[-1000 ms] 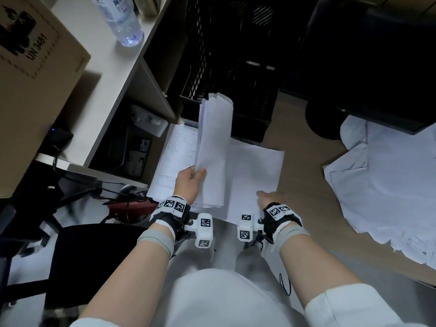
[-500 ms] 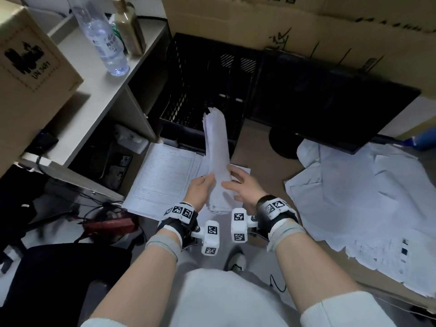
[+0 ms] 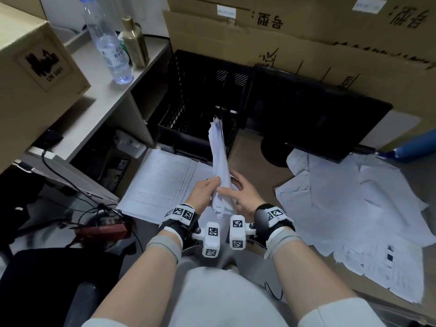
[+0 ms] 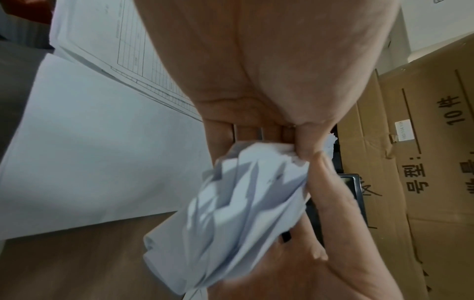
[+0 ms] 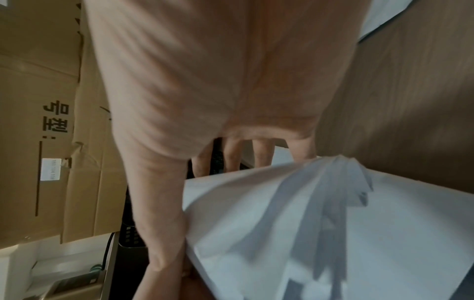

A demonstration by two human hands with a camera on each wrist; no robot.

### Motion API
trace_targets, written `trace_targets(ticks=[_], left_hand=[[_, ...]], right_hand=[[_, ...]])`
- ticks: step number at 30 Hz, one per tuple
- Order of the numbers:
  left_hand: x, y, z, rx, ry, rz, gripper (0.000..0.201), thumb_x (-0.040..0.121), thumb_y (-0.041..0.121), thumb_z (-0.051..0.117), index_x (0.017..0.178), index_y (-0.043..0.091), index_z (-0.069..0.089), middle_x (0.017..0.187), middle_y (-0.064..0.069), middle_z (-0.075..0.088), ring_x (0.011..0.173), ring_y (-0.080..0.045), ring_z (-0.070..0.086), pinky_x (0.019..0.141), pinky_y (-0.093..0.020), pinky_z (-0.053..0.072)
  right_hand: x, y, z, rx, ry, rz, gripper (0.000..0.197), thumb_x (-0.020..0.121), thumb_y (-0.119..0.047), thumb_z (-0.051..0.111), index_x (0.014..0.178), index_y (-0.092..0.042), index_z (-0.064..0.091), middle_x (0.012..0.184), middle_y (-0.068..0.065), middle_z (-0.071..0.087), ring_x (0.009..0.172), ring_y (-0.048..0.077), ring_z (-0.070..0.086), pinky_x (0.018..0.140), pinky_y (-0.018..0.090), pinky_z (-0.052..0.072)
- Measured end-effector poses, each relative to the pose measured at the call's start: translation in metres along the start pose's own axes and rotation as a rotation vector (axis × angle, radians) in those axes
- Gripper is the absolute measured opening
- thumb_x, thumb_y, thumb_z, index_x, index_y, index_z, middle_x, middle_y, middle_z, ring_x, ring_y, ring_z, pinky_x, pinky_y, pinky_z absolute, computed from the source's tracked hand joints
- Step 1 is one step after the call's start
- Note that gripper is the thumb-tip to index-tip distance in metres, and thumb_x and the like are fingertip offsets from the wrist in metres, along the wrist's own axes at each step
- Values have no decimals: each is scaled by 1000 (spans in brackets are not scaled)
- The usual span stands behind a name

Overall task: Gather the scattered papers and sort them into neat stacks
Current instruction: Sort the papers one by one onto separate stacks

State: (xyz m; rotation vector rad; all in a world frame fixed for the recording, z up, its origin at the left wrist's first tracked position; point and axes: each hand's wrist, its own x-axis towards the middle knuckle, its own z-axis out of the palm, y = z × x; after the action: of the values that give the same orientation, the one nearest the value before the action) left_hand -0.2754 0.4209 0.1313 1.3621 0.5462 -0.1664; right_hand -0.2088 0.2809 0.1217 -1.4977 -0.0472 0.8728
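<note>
Paper sheaf [image 3: 220,166] between both hands

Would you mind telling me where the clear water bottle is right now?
In the head view, the water bottle stands upright on the shelf at upper left, between the cardboard box and a gold bottle.

The head view looks steeply down and forward from above the person's lap, taking in the floor, the shelf at far left and the cardboard boxes [image 3: 306,38] at the far side. The left wrist view sits right against the left hand [image 4: 256,81], looking along the palm toward the far boxes; the right wrist view does the same along the right hand [image 5: 218,81]. All three share the held sheaf of papers [image 3: 220,175] and the boxes.
</note>
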Motion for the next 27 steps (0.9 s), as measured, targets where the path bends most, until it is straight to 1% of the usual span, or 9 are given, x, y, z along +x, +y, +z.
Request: trace_targets(ticks=[2, 5, 8, 11, 13, 17, 19, 22, 27], left_hand=[[1, 4, -6, -4, -23, 13, 27, 107, 23, 47, 98, 10, 69, 81, 0, 75, 72, -14, 72, 59, -23, 55], [7, 11, -15, 27, -42, 74, 28, 107, 22, 48, 91, 4, 64, 78, -9, 65, 67, -19, 62, 53, -22, 48], [16, 15, -25, 95, -29, 117, 29, 104, 23, 52, 78, 11, 58, 70, -7, 48, 62, -18, 46, 49, -23, 35], [22, 17, -33, 112, -35, 144, 36, 103, 22, 54, 67, 18, 55, 68, -1, 50, 65, -16, 45, 58, -28, 36], [29, 16, -40, 103, -48, 141, 34, 103, 23, 54, 70, 17, 59, 71, -2, 58, 68, -17, 52, 67, -31, 40], [33, 17, -50, 20, -103, 102, 31, 101, 29, 55, 85, 5, 68, 90, -14, 71, 85, -23, 65, 83, -41, 51], [33, 21, -53, -26, -118, 105, 30, 104, 24, 52, 91, 2, 67, 94, -16, 73, 88, -27, 68, 86, -41, 53], [36, 29, -58, -87, -133, 126, 33, 102, 25, 51, 106, -3, 66, 110, -22, 72, 104, -36, 69, 101, -51, 51], [37, 40, -54, -138, -147, 93, 29, 99, 30, 56, 117, 10, 67, 121, -19, 70, 119, -39, 63, 107, -53, 48]], right_hand=[[1, -3, 6, 33, 18, -1, 79, 52, -41, 95, 120, -50, 55, 134, -7, 60, 123, 16, 59, 100, 47, 52], [0, -12, 17, 46, 69, 37, 71, 56, -38, 90, 118, -53, 57, 131, -4, 62, 119, 20, 62, 94, 51, 54], [0, -27, 29, 74, 129, 75, 66, 69, -34, 73, 131, -42, 56, 124, -1, 67, 112, 25, 66, 93, 51, 54], [1, -32, 38, 143, 176, 82, 45, 84, -28, 57, 129, -31, 61, 120, 9, 69, 109, 28, 67, 87, 42, 57], [0, -32, 44, 198, 209, 117, 42, 84, -33, 56, 125, -31, 64, 118, 9, 71, 110, 30, 66, 92, 48, 55], [-2, -32, 48, 320, 271, 141, 26, 96, -32, 52, 111, -18, 67, 97, 14, 73, 86, 31, 69, 89, 49, 53], [0, -34, 50, 324, 276, 143, 35, 96, -36, 53, 117, -12, 66, 105, 18, 72, 93, 34, 69, 94, 52, 51], [8, -42, 57, 265, 230, 106, 39, 97, -42, 54, 126, -18, 64, 117, 12, 71, 108, 31, 67, 99, 49, 51], [14, -54, 59, 173, 207, 42, 53, 88, -53, 65, 134, -28, 57, 126, 6, 68, 113, 31, 65, 97, 57, 50]])
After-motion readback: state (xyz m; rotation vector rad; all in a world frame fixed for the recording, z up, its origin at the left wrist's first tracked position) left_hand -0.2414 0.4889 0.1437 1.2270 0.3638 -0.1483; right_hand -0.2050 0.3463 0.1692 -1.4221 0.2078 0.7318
